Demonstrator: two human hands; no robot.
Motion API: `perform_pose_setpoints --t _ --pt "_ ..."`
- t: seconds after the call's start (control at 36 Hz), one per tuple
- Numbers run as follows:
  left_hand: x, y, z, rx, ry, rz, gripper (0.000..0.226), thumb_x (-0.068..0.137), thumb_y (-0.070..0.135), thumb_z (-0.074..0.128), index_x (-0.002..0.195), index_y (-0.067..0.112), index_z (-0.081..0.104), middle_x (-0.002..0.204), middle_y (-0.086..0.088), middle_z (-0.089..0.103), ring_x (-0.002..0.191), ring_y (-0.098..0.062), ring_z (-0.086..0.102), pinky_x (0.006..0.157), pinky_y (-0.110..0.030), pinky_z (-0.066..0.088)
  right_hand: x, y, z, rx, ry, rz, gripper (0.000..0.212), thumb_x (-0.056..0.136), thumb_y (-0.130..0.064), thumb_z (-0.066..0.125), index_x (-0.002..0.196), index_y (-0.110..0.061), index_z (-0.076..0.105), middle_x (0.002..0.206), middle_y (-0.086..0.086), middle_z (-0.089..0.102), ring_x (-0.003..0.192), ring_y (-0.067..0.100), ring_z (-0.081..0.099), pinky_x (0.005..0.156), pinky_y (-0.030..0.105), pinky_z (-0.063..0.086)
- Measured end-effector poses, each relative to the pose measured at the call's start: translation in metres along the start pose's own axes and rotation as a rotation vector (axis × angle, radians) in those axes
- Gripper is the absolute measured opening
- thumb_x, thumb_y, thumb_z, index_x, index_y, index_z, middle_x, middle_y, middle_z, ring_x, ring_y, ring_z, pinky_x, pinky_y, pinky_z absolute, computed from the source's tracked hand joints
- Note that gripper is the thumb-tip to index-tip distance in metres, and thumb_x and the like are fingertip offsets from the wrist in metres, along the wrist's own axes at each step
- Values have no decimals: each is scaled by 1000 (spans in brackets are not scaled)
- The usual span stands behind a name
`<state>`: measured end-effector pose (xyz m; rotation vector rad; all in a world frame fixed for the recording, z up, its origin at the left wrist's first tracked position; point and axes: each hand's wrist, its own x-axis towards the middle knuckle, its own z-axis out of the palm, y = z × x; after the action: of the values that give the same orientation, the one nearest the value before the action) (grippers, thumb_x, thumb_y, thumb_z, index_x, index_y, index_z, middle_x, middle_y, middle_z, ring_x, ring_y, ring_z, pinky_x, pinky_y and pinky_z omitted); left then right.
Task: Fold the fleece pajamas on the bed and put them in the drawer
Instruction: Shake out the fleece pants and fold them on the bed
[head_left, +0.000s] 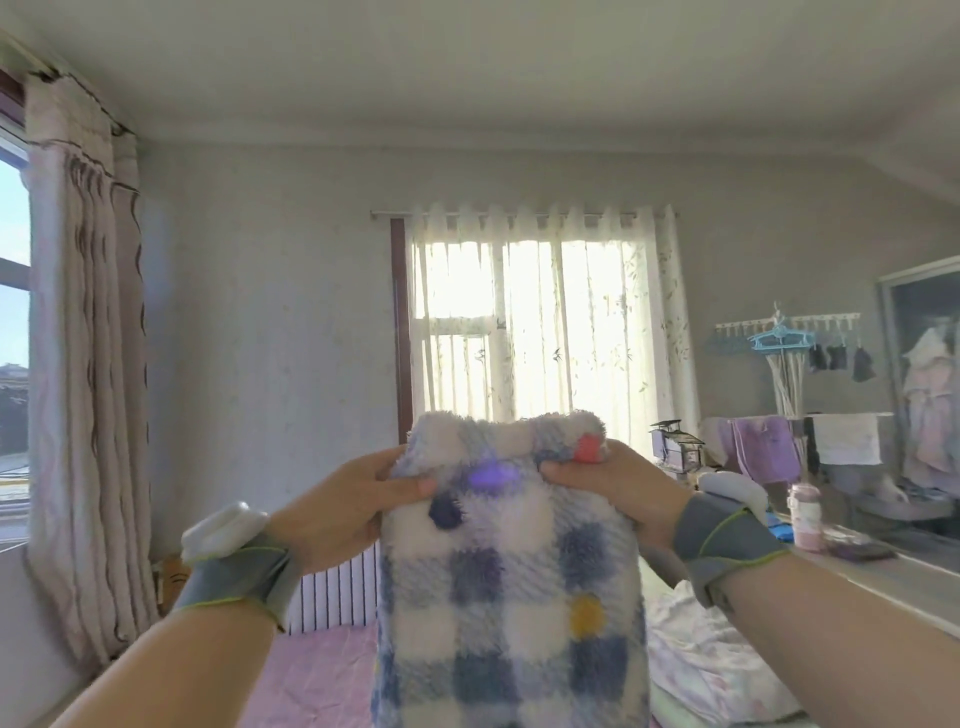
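Gripping fleece pajamas (511, 571) with left hand (337, 514) and right hand (618, 493), I see pink bed (322, 675) below, curtained window (540, 322) ahead.

Both arms raised ahead of camera, forearms bare, angling up and inward from lower corners; left hand (332, 514) grips upper left edge of fleece pajamas (511, 597), thumb laid across near face, fingers curled round edge; right hand (618, 486) grips upper right edge, digits curled over fabric; hands roughly level, apart, not touching each other; left wrist strap (239, 571) grey, white pod on top; right wrist strap (727, 540) same; left wrist sits lower than right.
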<state>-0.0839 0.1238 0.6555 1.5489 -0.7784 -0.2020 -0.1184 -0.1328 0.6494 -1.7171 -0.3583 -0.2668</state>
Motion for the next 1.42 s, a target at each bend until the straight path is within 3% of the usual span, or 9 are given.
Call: perform_pose_setpoints --t 0.14,0.22,0.47,0.58,0.81,0.92,1.06,1.19,1.42 --pt "-6 11 -10 -171 -90 93 58 39 23 94 91 5 75 98 -21 70 83 -30 71 66 -35 59 -3 -30 0 -94 -172 4 33 69 -38 70 87 -10 65 90 9 69 85 24 65 91 39 50" --pt "-3 2 -9 -217 22 83 37 63 15 75 99 7 72 98 -21 69 80 -30 70 67 -37 60 4 -36 10 -436 4 -125 36 77 -42 71 92 -9 70 97 11 72 90 24 68 89 36 51" --pt "3 -18 -10 391 351 191 35 85 0 62 109 25 56 99 -2 69 97 -24 67 79 -36 58 14 -18 24 -1047 187 -282 44 75 -56 67 102 -22 57 94 -2 66 88 19 63 77 25 50" --pt "3 -21 -7 513 387 178 25 88 8 61 111 17 57 101 -6 68 93 -21 68 82 -39 58 9 -25 20 -851 80 -300 23 77 -45 71 89 -48 52 93 -18 62 90 7 60 75 12 43" --pt "-1 -16 -6 313 23 121 34 91 -5 50 117 16 57 103 -3 72 99 -20 68 79 -30 57 13 -55 36 -1124 -229 -122 113 61 -48 82 148 -36 11 143 -8 41 121 9 48 97 21 36" --pt "-1 -15 -6 289 -110 84 33 90 -5 50 119 9 55 111 -10 68 102 -19 67 80 -27 56 10 -53 48 -1202 -403 104 55 66 -43 80 108 -24 51 87 -13 60 64 -3 57 46 5 41" --pt "8 -31 -16 548 111 186 26 93 3 52 116 13 57 109 -3 65 102 -19 64 89 -34 55 15 -46 59 -868 -357 266 57 60 -43 74 100 -2 70 106 18 70 91 34 68 89 44 55" --pt "-2 -51 -15 509 580 243 17 93 14 53 106 25 56 98 12 59 85 -10 58 77 -23 49 25 -19 87 -274 -140 347 20 83 -27 65 89 -9 62 84 11 60 68 21 57 66 31 49" --pt "-94 -105 -13 115 265 58 43 78 44 56 118 40 42 116 14 56 102 -1 61 77 -18 54 40 26 164 209 180 340 24 76 -26 72 89 -11 59 79 6 60 65 21 59 47 27 54"
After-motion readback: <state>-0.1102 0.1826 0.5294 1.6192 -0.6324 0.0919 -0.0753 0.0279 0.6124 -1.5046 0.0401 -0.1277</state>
